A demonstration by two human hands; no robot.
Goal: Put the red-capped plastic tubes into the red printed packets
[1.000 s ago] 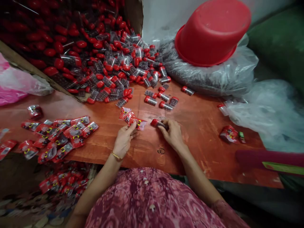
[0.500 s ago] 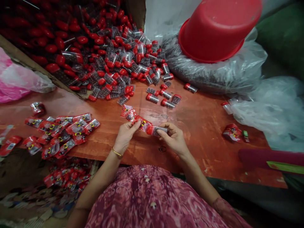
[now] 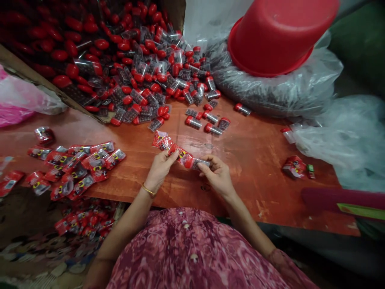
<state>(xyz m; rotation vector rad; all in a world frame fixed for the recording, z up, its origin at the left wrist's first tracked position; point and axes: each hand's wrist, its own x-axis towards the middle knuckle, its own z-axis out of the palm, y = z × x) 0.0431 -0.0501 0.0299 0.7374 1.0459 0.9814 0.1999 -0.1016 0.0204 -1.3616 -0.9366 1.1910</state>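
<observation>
My left hand (image 3: 159, 170) pinches a small red printed plastic sleeve (image 3: 177, 151) just above the reddish wooden table (image 3: 252, 160). My right hand (image 3: 218, 174) grips a small clear tube with a red cap (image 3: 197, 162), its capped end at the mouth of the sleeve. Both hands are closed on these items, close together at the table's middle. Two more red sleeves (image 3: 160, 140) lie just beyond my left hand.
A heap of red-capped tubes (image 3: 144, 80) spills from a cardboard box at the back left. Several loose tubes (image 3: 210, 122) lie ahead. Filled red packets (image 3: 75, 164) pile at left. A red upturned basin (image 3: 276, 36) sits on a plastic sack. A red packet (image 3: 293, 166) lies at right.
My right hand picked a tube off the table and brought it up to the sleeve held in my left hand; the capped end now meets the sleeve's opening.
</observation>
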